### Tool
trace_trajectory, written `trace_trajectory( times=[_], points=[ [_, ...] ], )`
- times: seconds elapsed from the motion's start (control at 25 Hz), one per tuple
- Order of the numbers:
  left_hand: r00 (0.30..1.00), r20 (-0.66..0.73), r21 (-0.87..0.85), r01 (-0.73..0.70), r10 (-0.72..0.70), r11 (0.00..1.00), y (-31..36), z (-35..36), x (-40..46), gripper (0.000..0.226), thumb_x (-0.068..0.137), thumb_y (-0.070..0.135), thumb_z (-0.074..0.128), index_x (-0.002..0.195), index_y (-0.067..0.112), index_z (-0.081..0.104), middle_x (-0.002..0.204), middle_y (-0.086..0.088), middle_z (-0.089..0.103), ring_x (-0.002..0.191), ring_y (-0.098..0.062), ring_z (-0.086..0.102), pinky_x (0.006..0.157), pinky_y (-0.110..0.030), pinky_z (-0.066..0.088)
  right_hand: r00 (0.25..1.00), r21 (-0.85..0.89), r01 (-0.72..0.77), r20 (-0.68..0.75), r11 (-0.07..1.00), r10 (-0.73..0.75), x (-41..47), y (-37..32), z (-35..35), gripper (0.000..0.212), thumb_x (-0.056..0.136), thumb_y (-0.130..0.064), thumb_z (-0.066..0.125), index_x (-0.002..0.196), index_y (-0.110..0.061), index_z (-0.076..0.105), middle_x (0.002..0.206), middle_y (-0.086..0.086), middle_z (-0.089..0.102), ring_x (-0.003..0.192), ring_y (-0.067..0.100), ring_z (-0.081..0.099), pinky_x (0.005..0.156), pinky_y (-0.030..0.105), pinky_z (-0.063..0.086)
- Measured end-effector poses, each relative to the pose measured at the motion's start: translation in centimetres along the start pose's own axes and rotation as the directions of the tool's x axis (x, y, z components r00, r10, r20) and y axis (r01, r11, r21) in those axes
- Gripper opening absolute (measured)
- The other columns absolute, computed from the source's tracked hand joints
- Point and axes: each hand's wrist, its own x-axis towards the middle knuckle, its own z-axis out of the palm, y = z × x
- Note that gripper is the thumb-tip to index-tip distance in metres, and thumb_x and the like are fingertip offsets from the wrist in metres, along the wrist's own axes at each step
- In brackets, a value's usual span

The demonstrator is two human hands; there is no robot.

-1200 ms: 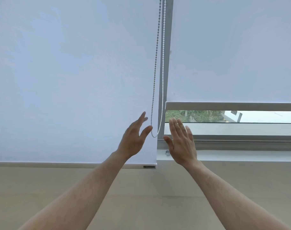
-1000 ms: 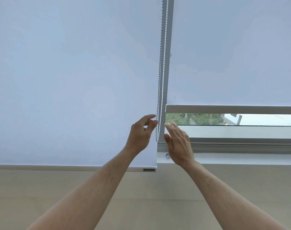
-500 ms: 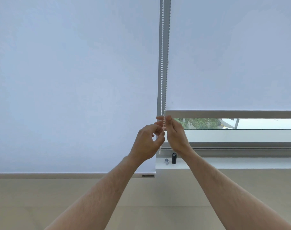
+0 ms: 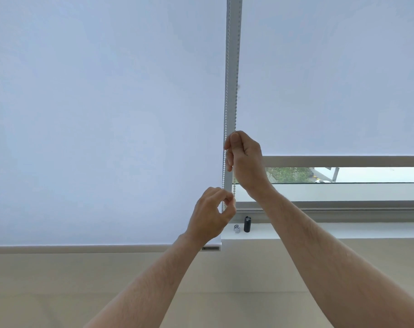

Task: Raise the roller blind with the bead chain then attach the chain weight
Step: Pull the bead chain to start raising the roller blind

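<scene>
A white bead chain [image 4: 226, 91] hangs in two strands in front of the grey window post between two pale roller blinds. My right hand [image 4: 245, 162] pinches the right strand high up, at about the level of the right blind's bottom bar. Lower down, my left hand [image 4: 211, 215] is closed on the chain near the bottom of its loop. The left blind [image 4: 102, 119] hangs down past the sill; the right blind [image 4: 331, 79] is partly raised. A black cylindrical chain weight [image 4: 247, 224] stands on the sill beside a small silver clip [image 4: 237, 228].
The white window sill [image 4: 343, 230] runs to the right under the glass, where trees and a road show. The left blind's bottom bar [image 4: 94, 248] hangs in front of a beige wall below.
Both hands came in from open and took hold of the chain. My right hand has since climbed up the right strand while my left stayed low. The view tilted down, showing the weight.
</scene>
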Motion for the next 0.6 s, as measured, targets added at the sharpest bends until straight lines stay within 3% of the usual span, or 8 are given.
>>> trace_trajectory(
  times=[0.36, 0.48, 0.6],
  points=[
    [0.994, 0.094, 0.000, -0.057, 0.057, 0.998, -1.3, 0.3, -1.5, 0.009, 0.088, 0.019, 0.061, 0.085, 0.014, 0.067, 0.087, 0.006, 0.069, 0.088, -0.012, 0.057, 0.081, -0.028, 0.048, 0.999, -0.083, -0.032, 0.031, 0.996, 0.035, -2.7, 2.5, -0.1, 0.035, 0.106, -0.017, 0.038, 0.074, -0.013, 0.052, 0.049, -0.002, 0.048, 0.045, 0.018, 0.050, 0.054, 0.040, 0.048],
    [0.996, -0.072, -0.128, 0.046, -0.056, 0.991, -1.4, -1.0, -0.2, 0.011, 0.086, 0.015, 0.058, 0.089, 0.016, 0.069, 0.088, 0.005, 0.070, 0.089, -0.017, 0.062, 0.077, -0.029, 0.050, 0.999, -0.115, -0.044, 0.015, 0.992, 0.046, -3.5, 3.6, -0.2, 0.036, 0.105, -0.017, 0.039, 0.072, -0.017, 0.053, 0.049, -0.002, 0.051, 0.046, 0.018, 0.051, 0.052, 0.037, 0.046],
    [0.965, -0.193, -0.242, 0.130, -0.179, 0.962, -0.6, -2.7, 2.2, 0.014, 0.091, 0.024, 0.057, 0.095, 0.022, 0.071, 0.090, 0.015, 0.070, 0.090, -0.013, 0.066, 0.074, -0.019, 0.048, 0.998, -0.170, -0.060, 0.015, 0.984, 0.064, -4.5, 5.0, 0.0, 0.037, 0.104, -0.014, 0.040, 0.071, -0.020, 0.053, 0.050, -0.003, 0.054, 0.049, 0.016, 0.052, 0.055, 0.034, 0.046]
  ],
)
